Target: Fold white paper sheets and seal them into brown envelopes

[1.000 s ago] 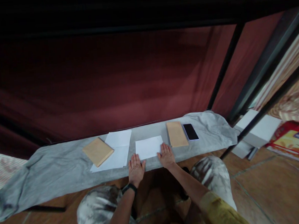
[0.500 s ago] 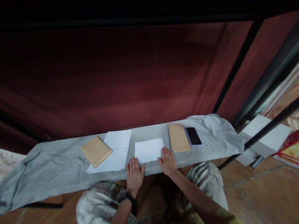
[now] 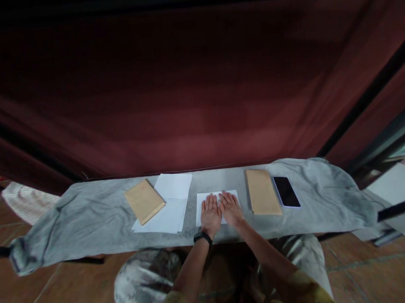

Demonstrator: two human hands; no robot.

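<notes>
A white sheet of paper (image 3: 200, 206), apparently folded, lies on the grey cloth in front of me. My left hand (image 3: 211, 213) rests flat on it with fingers stretched out; a black band circles that wrist. Beside it my right hand (image 3: 230, 208) also lies flat on the paper, fingers extended and tilted toward the left hand. The two hands nearly touch and cover the middle of the sheet. Larger white sheets (image 3: 174, 212) with a crease lie to the left, partly under a brown envelope (image 3: 144, 201).
Right of the hands lies a stack of brown envelopes (image 3: 264, 192), with a dark-screened phone (image 3: 287, 192) beside it. The grey cloth (image 3: 100, 221) covers a narrow bench against a dark red panel (image 3: 199, 101). White boxes (image 3: 400, 189) stand at the far right.
Both hands have moved from the near corners of the paper onto its middle, close together. The view has shifted, so the bench sits further right in the picture.
</notes>
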